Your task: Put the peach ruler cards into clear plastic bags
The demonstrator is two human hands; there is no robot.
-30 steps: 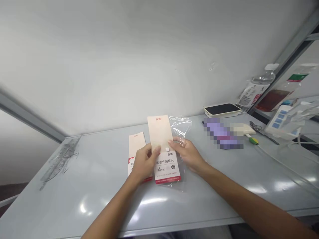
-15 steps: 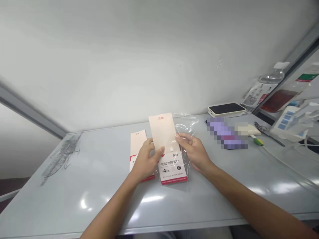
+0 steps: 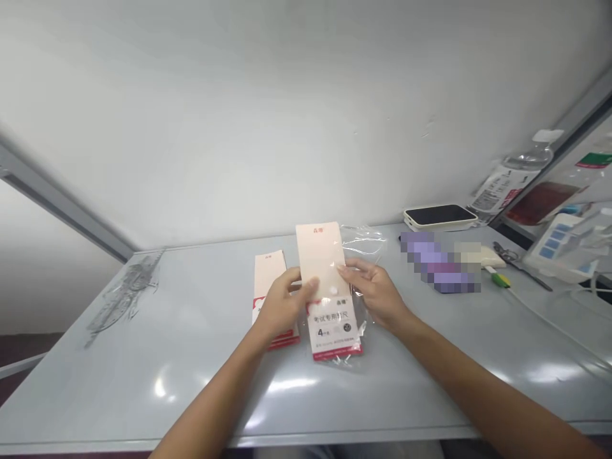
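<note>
Both hands grasping: left hand [image 3: 285,305] pinches the pale card [image 3: 319,252] by its left side, right hand [image 3: 380,296] its right side with clear bag [image 3: 366,242], mid-worktop [image 3: 191,376]. Similar cards [image 3: 268,273] just left, partly hidden; phone [image 3: 440,215] far right.

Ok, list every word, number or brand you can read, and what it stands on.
"考试专用…尺": held packet; one character blurred.
"4": same packet; next characters blurred.
Too small or blurred: its logos, round badge, fine print; other packets; bottle labels.
</note>
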